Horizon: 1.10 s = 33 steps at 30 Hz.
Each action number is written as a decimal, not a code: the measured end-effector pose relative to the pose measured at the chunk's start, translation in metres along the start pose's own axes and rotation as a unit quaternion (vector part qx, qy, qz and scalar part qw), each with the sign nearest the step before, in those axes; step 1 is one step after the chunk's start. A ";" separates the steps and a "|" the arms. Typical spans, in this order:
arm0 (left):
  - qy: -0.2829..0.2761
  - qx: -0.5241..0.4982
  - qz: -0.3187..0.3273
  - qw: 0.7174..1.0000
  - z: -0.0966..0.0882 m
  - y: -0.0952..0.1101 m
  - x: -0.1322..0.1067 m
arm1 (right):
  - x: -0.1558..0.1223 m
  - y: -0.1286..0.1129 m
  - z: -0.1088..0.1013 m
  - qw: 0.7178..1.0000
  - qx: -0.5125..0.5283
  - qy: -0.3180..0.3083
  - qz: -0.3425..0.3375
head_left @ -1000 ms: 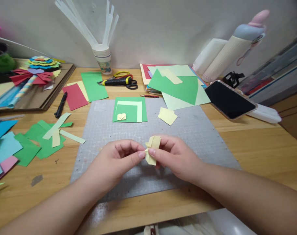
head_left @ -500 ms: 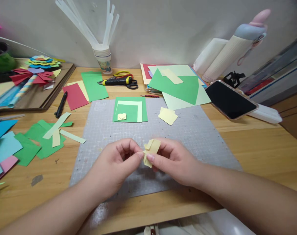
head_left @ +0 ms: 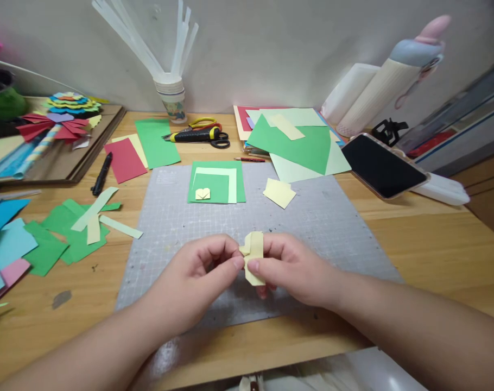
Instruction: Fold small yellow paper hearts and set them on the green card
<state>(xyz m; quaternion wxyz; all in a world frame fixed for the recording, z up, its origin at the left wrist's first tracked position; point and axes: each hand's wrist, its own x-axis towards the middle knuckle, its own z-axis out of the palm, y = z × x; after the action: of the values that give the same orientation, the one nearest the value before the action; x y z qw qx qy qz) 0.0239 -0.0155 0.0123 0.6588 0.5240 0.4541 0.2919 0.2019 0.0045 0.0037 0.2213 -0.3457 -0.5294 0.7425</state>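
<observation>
A small folded piece of pale yellow paper (head_left: 255,247) is held up between both hands, above the grey cutting mat (head_left: 320,228). My left hand (head_left: 208,271) pinches its left edge with thumb and forefinger. My right hand (head_left: 293,266) grips it from the right, thumb on the front face, the other fingers partly hidden behind. Two corners on its left side are folded in. Beyond the hands, a little folded yellow heart (head_left: 203,194) lies on stacked green squares (head_left: 239,184). To their right rest loose yellow paper pieces (head_left: 279,194).
Green scraps (head_left: 47,247) and pale strips lie at left, near a black pen (head_left: 102,174). Scissors (head_left: 220,142) and pliers (head_left: 194,134) sit behind the mat, beside paper cups (head_left: 174,106) with straws. A paper stack (head_left: 299,146), phone (head_left: 383,165) and bottle (head_left: 383,81) stand right.
The folded yellow paper has turned more upright and shifted slightly right. My left hand has moved a little right with it, and both hands keep their hold.
</observation>
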 end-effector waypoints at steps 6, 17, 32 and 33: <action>0.024 0.071 0.019 0.997 0.001 0.001 -0.002 | 0.000 0.003 0.001 0.999 0.024 0.004 -0.022; 0.059 0.089 0.028 0.994 0.001 0.004 0.000 | -0.002 0.002 0.002 0.998 -0.048 0.037 -0.033; -0.017 -0.073 -0.072 0.995 -0.013 0.004 0.004 | -0.002 -0.001 0.000 0.999 0.004 0.010 -0.032; -0.019 -0.074 -0.077 0.994 -0.013 0.004 0.004 | -0.002 -0.001 0.000 0.999 0.002 0.009 -0.033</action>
<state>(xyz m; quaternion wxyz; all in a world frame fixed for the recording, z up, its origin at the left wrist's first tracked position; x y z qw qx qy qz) 0.0139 -0.0056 0.0143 0.7250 0.4425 0.4575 0.2631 0.2032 0.0034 0.0051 0.2509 -0.3348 -0.5371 0.7324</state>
